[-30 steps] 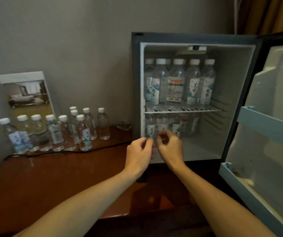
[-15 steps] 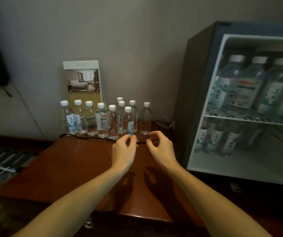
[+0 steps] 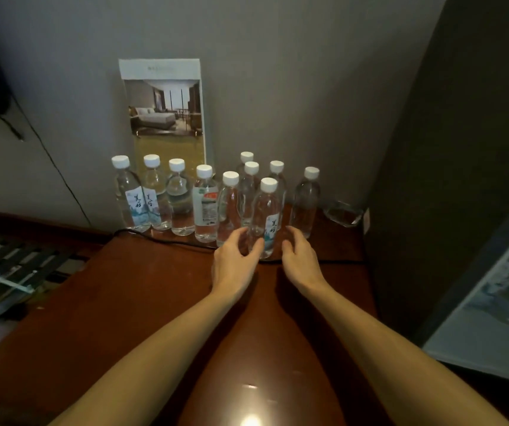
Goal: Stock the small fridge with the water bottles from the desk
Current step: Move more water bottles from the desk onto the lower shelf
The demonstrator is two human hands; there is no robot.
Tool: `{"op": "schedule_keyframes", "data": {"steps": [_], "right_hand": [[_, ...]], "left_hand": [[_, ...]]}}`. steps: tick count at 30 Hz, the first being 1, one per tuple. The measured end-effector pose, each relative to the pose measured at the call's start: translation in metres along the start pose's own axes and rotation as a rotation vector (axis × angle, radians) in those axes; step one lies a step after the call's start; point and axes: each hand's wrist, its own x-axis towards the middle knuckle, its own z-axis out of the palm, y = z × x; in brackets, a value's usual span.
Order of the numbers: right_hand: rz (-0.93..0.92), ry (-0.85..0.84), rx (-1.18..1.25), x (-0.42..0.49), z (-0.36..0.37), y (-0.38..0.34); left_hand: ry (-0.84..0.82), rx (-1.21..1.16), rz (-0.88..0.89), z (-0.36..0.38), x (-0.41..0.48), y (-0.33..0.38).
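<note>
At the far left of the bench [image 3: 142, 290] a dark cable [image 3: 160, 238] runs along the foot of my bottles [image 3: 179, 201], which stand upright in a row below a leaning card [image 3: 162, 106], with a tighter cluster further right. My left hand [image 3: 235, 263] is open, fingers curled, thumb just touching or nearly touching the near bottle [image 3: 266, 218]; it grips nothing yet. That bottle stands in front of the cluster, between my two hands. My right hand [image 3: 300, 259] is open too, fingers spread just beside the bottle's base, holding nothing. A lone bottle [image 3: 305, 202] stands close behind my right fingers, and a glass dish [image 3: 341, 213] sits further right near the wall. The fridge [image 3: 462, 167] fills the right side, its open front only partly in view.

The risk, I reckon, is crowding: closing both hands here could knock the neighbours behind over like skittles. Lifting low could also snag the cable and drag the row.
</note>
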Motion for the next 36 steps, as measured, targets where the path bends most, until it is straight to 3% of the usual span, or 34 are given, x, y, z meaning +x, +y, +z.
{"op": "schedule_keyframes", "data": {"steps": [7,16,24,29,36], "right_hand": [[-0.068,-0.082,0.09,0.028,0.023,0.006],[-0.161,-0.034,0.065,-0.008,-0.004,-0.006],[-0.337,0.151,-0.096,-0.089,-0.064,-0.032],[-0.447,0.342,-0.305,-0.144,-0.105,-0.028],[-0.558,0.552,-0.364,-0.195,-0.184,-0.008]], "left_hand": [[0.018,0.084,0.071,0.02,0.014,-0.008],[0.072,0.06,0.092,-0.002,-0.007,0.014],[0.036,0.095,0.286,-0.033,-0.078,0.067],[0.096,0.183,0.508,-0.03,-0.138,0.103],[0.059,0.071,0.62,0.004,-0.193,0.153]]}}
